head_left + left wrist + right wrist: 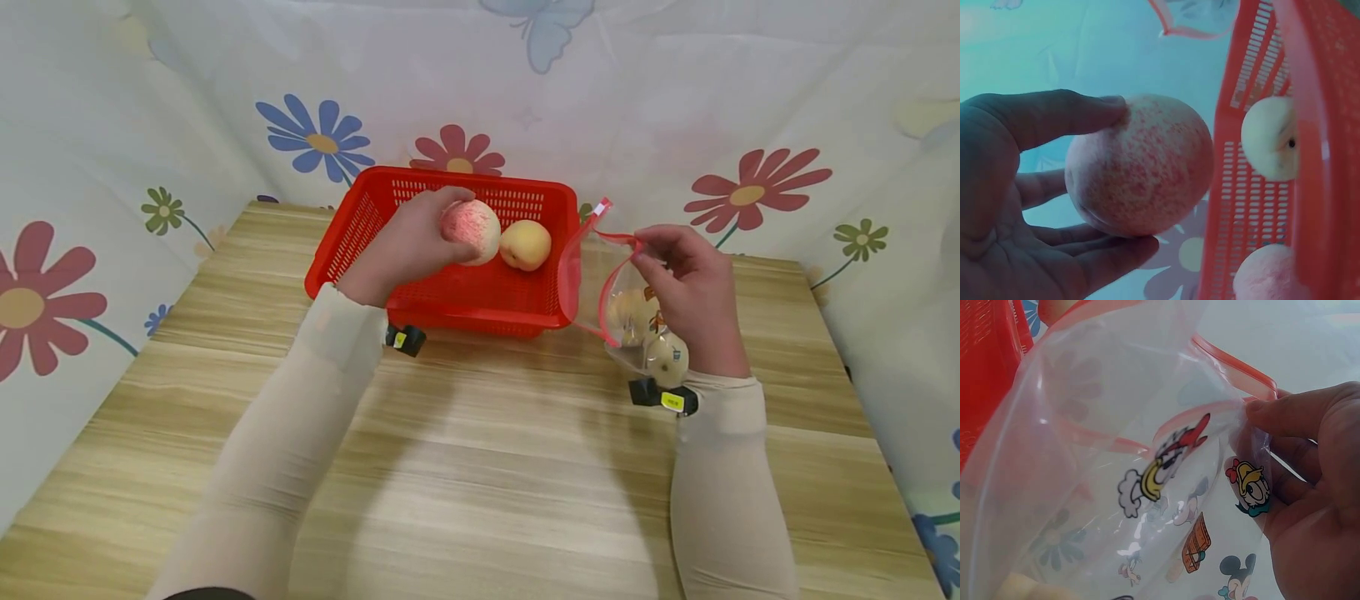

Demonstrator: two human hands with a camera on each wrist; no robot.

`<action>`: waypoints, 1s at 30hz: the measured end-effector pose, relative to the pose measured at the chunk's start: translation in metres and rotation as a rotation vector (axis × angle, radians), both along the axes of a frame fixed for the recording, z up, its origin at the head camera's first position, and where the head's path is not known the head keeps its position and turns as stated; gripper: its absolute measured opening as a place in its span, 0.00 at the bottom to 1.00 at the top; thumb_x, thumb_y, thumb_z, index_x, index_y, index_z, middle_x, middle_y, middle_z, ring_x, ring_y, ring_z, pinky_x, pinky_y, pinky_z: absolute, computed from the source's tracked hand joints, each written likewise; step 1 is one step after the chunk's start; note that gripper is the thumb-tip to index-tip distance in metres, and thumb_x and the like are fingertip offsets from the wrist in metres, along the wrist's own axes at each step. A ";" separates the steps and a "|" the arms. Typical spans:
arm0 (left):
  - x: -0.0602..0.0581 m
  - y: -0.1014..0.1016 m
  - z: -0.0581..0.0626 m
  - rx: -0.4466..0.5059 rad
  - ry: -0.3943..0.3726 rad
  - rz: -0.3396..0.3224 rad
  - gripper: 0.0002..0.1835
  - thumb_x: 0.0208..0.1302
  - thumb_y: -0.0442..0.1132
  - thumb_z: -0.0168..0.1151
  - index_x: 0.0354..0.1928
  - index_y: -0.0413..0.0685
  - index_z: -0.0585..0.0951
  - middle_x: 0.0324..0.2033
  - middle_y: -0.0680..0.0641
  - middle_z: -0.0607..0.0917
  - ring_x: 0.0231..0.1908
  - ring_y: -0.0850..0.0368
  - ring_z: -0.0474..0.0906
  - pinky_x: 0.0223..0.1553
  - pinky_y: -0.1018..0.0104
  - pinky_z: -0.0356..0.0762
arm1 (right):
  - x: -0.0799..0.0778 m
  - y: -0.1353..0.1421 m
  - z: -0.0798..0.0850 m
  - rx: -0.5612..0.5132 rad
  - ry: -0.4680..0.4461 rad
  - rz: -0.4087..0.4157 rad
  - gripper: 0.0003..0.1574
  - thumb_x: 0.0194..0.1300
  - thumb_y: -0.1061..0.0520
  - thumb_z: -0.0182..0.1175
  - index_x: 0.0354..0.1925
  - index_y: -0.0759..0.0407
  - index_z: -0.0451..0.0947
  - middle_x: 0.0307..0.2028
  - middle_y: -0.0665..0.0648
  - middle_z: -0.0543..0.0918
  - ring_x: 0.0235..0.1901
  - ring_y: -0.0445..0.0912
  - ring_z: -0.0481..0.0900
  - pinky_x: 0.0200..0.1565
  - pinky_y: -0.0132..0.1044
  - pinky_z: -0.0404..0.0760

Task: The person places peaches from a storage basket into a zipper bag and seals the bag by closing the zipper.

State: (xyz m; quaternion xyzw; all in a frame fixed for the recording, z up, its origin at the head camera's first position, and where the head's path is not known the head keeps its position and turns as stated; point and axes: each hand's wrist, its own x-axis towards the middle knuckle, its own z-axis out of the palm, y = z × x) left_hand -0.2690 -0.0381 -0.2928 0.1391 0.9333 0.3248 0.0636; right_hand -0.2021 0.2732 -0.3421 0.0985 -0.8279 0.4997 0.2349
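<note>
My left hand (412,242) grips a pink-speckled, cream-coloured peach (480,233) between thumb and fingers, above the red plastic basket (450,318). In the left wrist view the peach is clear of the basket's side. A pale yellow round fruit (527,245) sits in the basket, and that wrist view also catches a pinkish fruit (1266,275) there. My right hand (697,292) pinches the red-trimmed edge of a clear zip bag (1097,506) printed with cartoon figures. The bag's mouth gapes toward the basket. Pale round fruit (666,358) shows through its lower part.
Under everything is a wood-grain table (510,467). A white cloth (600,117) with printed flowers hangs behind and along both sides. The basket stands near the table's back edge, with the bag close by its right end.
</note>
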 end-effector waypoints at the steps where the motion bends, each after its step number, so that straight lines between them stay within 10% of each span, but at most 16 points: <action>1: 0.001 0.001 -0.002 0.016 0.005 -0.008 0.43 0.50 0.46 0.75 0.69 0.60 0.65 0.62 0.53 0.73 0.56 0.54 0.72 0.50 0.58 0.82 | 0.000 0.000 0.000 -0.002 0.003 0.004 0.16 0.65 0.58 0.62 0.51 0.59 0.80 0.39 0.37 0.81 0.38 0.40 0.76 0.37 0.23 0.75; 30: 0.015 0.046 -0.039 0.287 0.059 -0.245 0.37 0.50 0.49 0.75 0.62 0.60 0.70 0.58 0.57 0.74 0.55 0.61 0.72 0.48 0.65 0.82 | 0.000 0.000 0.000 0.005 0.001 0.003 0.17 0.65 0.57 0.62 0.52 0.58 0.80 0.40 0.37 0.81 0.39 0.40 0.77 0.39 0.24 0.76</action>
